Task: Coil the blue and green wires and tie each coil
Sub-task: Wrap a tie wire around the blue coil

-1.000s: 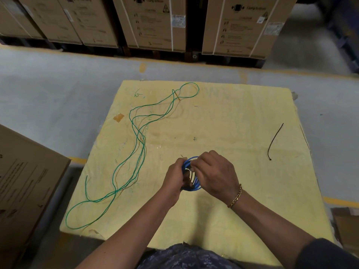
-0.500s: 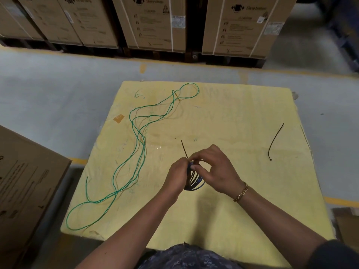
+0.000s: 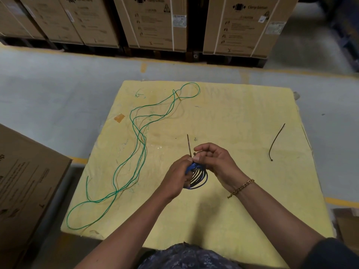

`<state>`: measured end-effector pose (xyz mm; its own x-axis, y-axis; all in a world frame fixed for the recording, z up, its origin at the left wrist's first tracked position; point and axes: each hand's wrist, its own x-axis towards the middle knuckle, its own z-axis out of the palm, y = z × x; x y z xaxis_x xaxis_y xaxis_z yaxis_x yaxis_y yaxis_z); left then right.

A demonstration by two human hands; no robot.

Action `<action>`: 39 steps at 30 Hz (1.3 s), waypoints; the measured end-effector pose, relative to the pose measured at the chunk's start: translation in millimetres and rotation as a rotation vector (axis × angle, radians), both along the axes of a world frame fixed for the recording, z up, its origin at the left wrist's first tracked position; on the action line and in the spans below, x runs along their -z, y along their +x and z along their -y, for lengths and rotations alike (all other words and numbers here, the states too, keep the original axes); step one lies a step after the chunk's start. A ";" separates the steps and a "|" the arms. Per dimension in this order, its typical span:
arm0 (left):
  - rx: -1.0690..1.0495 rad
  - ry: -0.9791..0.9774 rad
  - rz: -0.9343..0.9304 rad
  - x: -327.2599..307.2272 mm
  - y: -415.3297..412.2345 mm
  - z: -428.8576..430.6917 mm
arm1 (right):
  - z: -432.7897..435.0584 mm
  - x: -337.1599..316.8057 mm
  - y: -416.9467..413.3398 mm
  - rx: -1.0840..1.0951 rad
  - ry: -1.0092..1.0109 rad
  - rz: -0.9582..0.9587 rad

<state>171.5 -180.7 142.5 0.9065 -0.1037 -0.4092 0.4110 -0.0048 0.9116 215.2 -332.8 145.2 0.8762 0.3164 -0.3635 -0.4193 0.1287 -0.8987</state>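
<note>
A brown cardboard box [image 3: 25, 183] stands at the far left, beside the tabletop [image 3: 242, 220]; black print runs across its face but is too skewed to read. On the yellow tabletop the green wire [image 3: 139, 136] lies loose and uncoiled, trailing from the near left corner up to a loop near the far edge, well apart from both hands. A small orange patch [image 3: 119, 118] sits left of it, and faint green scribbles mark the surface nearby, unreadable.

Near the middle, the left hand [image 3: 177, 176] is closed around the left side of the blue wire coil [image 3: 198, 177], which hangs between the two hands just above the tabletop. The right hand [image 3: 215, 162] pinches the top of the coil with thumb and fingers curled, at a dark cable tie [image 3: 188, 144] whose tail sticks up from the pinch. A gold bracelet [image 3: 240, 188] circles the right wrist.

To the right, a second black cable tie [image 3: 276, 141] lies alone, well apart from the hands.

Beyond a grey floor, stacked cartons [image 3: 155, 22] carry logos and handling symbols; the wording is too blurred to read.
</note>
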 end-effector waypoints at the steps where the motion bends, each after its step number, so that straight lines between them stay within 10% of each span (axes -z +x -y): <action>1: 0.016 -0.022 0.002 -0.5 -0.3 -1.6 | 0.3 -0.7 -0.3 -0.005 0.012 -0.032; 23: 0.224 -0.353 -0.079 -14.9 6.5 -31.1 | 8.5 -16.4 15.2 -0.377 -0.127 0.052; 39: 0.073 0.116 0.023 -17.2 17.5 -27.9 | 3.0 -20.8 12.2 -0.249 -0.358 0.291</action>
<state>189.0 -152.8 159.6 0.9075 -0.1224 -0.4018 0.3850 -0.1401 0.9122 227.4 -335.8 166.0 0.8711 0.4283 -0.2402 -0.1247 -0.2801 -0.9518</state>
